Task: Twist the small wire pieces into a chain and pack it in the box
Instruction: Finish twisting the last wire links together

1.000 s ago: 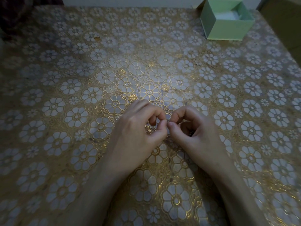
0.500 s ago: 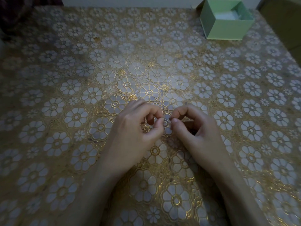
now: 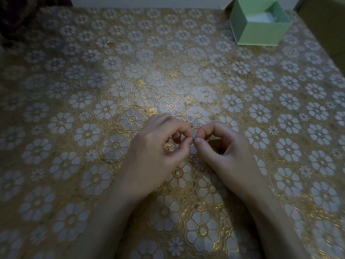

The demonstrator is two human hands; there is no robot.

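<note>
Left hand (image 3: 156,146) and right hand (image 3: 225,148), frame centre: each grip pinching wire piece (image 3: 193,140), barely visible. Green box (image 3: 259,25), upper right, on table (image 3: 74,90).

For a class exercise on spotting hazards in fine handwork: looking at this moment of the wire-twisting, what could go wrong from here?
1. The left hand and right hand pinch something tiny between their fingertips; a slip of the grip could drop it onto the gold-patterned tablecloth, where it may be hard to find.
2. The light is dim and the wire cannot be made out, so a twist could go wrong unnoticed.
3. The green box stands at the far right corner, a long carry for a delicate chain.
</note>
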